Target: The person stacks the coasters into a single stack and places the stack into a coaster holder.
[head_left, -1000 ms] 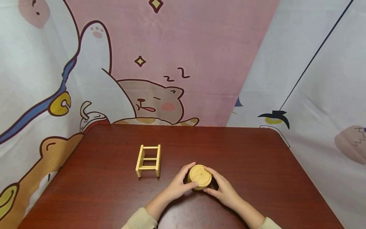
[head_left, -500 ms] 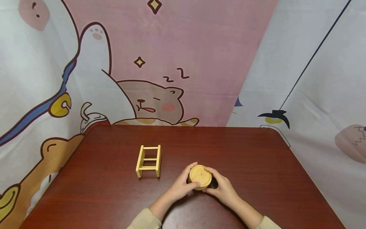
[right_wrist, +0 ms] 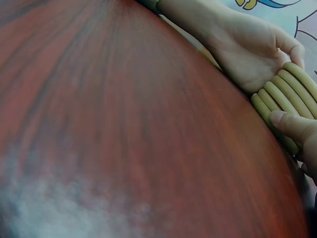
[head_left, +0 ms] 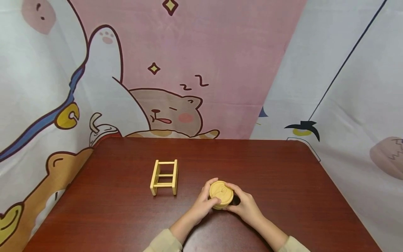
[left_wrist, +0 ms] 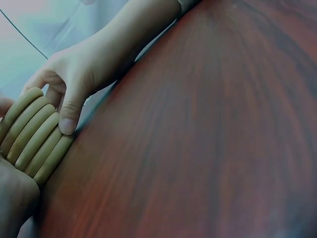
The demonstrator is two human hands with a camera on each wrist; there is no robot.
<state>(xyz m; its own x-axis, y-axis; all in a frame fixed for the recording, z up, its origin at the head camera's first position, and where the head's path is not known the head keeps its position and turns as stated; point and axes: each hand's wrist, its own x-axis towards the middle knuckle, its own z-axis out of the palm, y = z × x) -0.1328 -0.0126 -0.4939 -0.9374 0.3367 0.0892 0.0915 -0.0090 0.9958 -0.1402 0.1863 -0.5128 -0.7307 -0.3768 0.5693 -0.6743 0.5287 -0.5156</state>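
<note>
A stack of several round wooden coasters (head_left: 221,193) stands on the table, right of centre in the head view. A flower-like line drawing marks the top one. My left hand (head_left: 203,203) grips the stack's left side, its thumb near the front of the top coaster. From the right, my right hand (head_left: 248,206) holds the stack between fingers at the back and thumb at the front. In the left wrist view the layered coasters (left_wrist: 32,136) lean and their edges are slightly stepped. The right wrist view shows my right thumb on the edges of the lower coasters (right_wrist: 285,101).
A small pale wooden rack (head_left: 164,177) with crossbars stands left of the hands. Both stand on a dark red-brown wooden table (head_left: 110,210). Behind and at the sides hangs a cartoon-printed cloth (head_left: 233,63).
My left hand and forearm have shifted a little to the right, and the coaster stack has moved slightly right with them. My right hand stays almost in place. The rack has not moved.
</note>
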